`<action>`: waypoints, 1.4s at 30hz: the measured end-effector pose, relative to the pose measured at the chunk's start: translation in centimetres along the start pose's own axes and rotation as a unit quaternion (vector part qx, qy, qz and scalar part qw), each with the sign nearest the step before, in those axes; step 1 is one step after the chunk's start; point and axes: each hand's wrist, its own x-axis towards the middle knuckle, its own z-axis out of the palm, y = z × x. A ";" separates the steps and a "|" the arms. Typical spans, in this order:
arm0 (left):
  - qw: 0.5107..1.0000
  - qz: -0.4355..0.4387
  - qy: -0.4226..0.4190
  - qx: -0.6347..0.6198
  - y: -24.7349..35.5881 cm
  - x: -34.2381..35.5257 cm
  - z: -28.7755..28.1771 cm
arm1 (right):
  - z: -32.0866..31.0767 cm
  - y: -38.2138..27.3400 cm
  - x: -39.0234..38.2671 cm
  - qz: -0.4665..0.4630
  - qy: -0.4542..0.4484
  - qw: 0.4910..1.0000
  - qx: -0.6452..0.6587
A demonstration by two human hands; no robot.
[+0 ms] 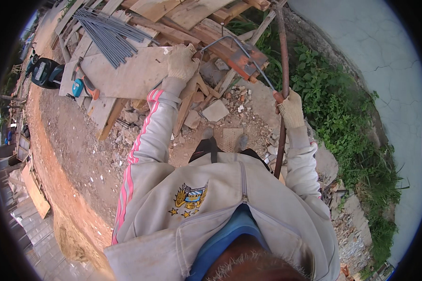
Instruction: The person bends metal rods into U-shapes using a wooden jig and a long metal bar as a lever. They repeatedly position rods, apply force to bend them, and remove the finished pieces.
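At left hand (182, 64), one bent rod (241, 46); right hand (292, 110), one brown pipe (283, 56).

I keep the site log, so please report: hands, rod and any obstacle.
Left hand gripping bent steel rod; right hand gripping rusty bar. Rod lies across rusty plate. Loose rubble around feet, possible trip hazard.

Work surface: rough timber staging, wide flat board (140, 70) w/ loose planks (185, 16) beyond. On board: grey metal rods (109, 35), fanned, far side; hammer-type tool (85, 77), orange/blk handle, nr. L end; teal item (77, 87) adj., type unclear. R end: timber beam (219, 49) carries rusty metal plate (240, 61), bent grey rod (262, 74) across same. Ground (75, 136): bare earth, rubble, pale slab pc. (215, 111)
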 end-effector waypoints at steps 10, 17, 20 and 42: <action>0.997 0.009 -0.021 0.080 4.2 4.5 2.9 | -0.8 -0.3 0.6 0.051 -0.033 0.998 0.035; 0.998 -0.006 -0.059 0.001 4.7 5.6 4.0 | -3.5 -0.9 -0.7 0.013 -0.009 0.993 -0.118; 0.997 -0.027 -0.076 0.001 5.4 5.5 3.7 | -6.3 -3.4 -3.4 0.006 -0.006 0.997 -0.083; 0.998 -0.027 -0.047 0.035 4.6 5.5 4.6 | -22.8 3.0 1.6 -0.209 0.049 0.764 -0.608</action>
